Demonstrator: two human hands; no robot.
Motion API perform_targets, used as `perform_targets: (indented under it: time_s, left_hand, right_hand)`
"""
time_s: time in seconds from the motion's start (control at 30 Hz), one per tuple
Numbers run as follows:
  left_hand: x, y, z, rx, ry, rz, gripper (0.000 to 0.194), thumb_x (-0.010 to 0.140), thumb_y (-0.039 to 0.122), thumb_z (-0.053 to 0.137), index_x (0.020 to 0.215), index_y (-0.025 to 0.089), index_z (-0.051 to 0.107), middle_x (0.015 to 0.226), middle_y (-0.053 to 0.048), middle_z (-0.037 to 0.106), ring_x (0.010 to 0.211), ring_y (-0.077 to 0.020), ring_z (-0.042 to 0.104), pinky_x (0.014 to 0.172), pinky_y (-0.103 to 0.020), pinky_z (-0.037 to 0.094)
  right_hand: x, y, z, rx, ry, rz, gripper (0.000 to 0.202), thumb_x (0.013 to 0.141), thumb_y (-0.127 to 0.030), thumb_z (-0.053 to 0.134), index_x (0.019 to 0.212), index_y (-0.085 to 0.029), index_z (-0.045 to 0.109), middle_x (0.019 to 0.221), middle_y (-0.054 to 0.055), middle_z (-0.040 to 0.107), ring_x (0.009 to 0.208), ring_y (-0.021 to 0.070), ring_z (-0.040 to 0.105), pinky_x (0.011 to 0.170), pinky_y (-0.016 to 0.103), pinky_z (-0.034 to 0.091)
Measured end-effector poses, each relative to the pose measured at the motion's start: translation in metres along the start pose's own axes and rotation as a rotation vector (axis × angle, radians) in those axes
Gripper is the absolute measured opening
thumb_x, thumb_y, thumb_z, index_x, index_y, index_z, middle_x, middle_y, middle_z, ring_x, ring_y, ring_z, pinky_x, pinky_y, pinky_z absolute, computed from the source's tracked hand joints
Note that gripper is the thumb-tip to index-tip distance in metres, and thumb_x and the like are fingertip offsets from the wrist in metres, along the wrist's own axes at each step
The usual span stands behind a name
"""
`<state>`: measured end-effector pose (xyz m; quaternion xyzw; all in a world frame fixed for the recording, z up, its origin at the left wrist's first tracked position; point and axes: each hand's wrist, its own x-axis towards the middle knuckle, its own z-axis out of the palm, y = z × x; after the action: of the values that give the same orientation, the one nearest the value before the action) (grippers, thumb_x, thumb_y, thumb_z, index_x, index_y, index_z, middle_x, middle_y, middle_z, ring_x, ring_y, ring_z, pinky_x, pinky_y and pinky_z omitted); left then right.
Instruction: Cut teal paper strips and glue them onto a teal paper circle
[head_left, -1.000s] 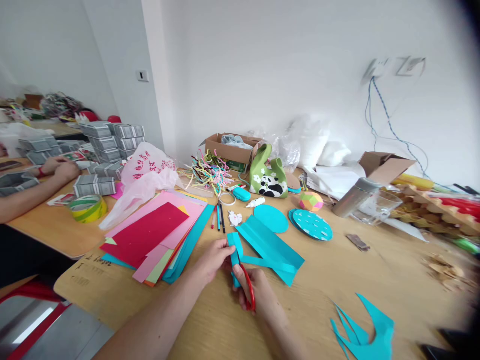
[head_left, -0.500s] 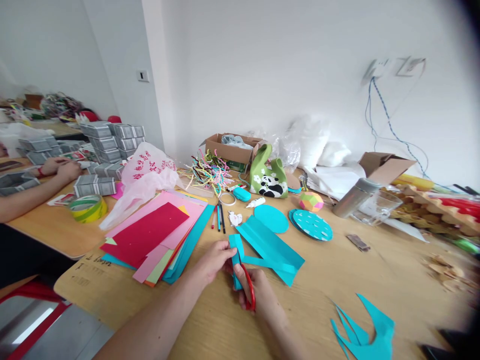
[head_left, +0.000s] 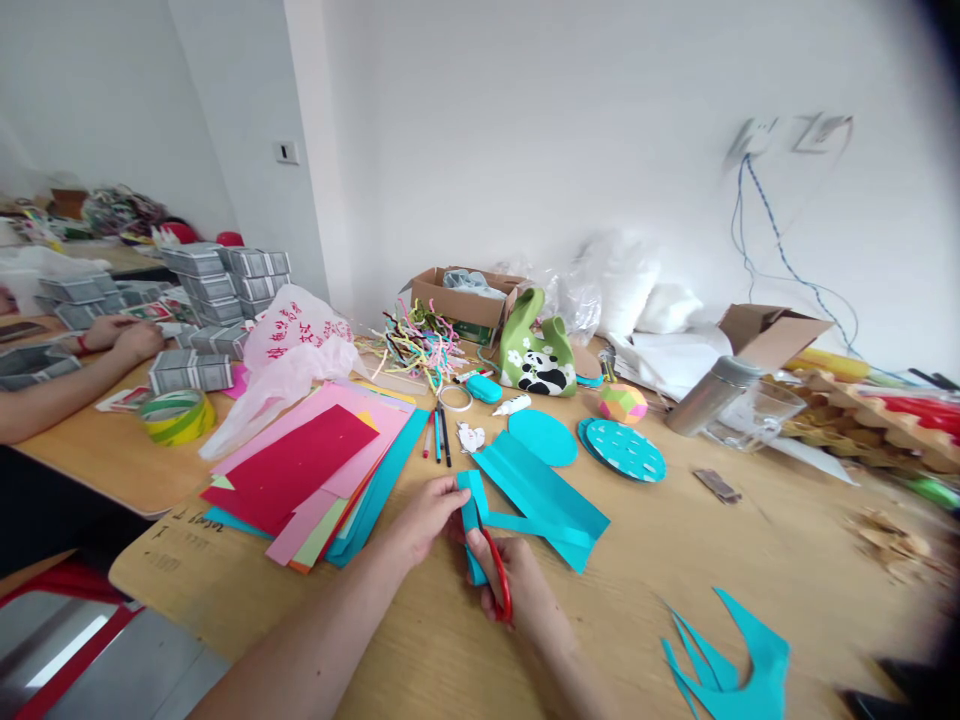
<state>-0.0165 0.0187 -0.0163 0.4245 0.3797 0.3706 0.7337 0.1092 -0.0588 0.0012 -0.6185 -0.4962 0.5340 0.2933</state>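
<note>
Fingers of the left hand (head_left: 431, 513) are pinched closed on the strip (head_left: 470, 515), at eleven o'clock from the right hand (head_left: 523, 575), whose fingers are curled round the scissors (head_left: 500, 578); strip shifted only slightly toward six o'clock; cutting judged barely advanced

Left hand (head_left: 433, 515) pinches blue strip (head_left: 468, 490); right hand (head_left: 519, 575) has red scissors (head_left: 500, 578) at it. Narrow tail (head_left: 511, 521) runs over blue sheet (head_left: 529, 487) just beyond. Disc (head_left: 542, 437) beside sheet, pens (head_left: 446, 438) to its left, paper stack (head_left: 300, 465) further left. Scraps (head_left: 761, 655) near right, steel bottle (head_left: 705, 398) back right, panda bag (head_left: 546, 352) at back. Co-worker's hands (head_left: 136, 338) at far left.
</note>
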Motion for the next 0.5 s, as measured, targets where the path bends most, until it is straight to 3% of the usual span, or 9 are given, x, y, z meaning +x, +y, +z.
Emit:
perform_targets:
  time_s: [0.5]
  left_hand:
    - [-0.003, 0.0002, 0.0023, 0.046, -0.037, -0.013, 0.027, 0.066, 0.043, 0.07, 0.069, 0.019, 0.058, 0.061, 0.003, 0.056, 0.056, -0.013, 0.051, 0.056, -0.025, 0.037]
  right_hand:
    - [0.0027, 0.0042, -0.0001, -0.032, 0.006, 0.012, 0.062, 0.078, -0.077, 0.041, 0.053, -0.02, 0.041, 0.034, -0.002, 0.043, 0.029, 0.0073, 0.036, 0.033, 0.021, 0.023]
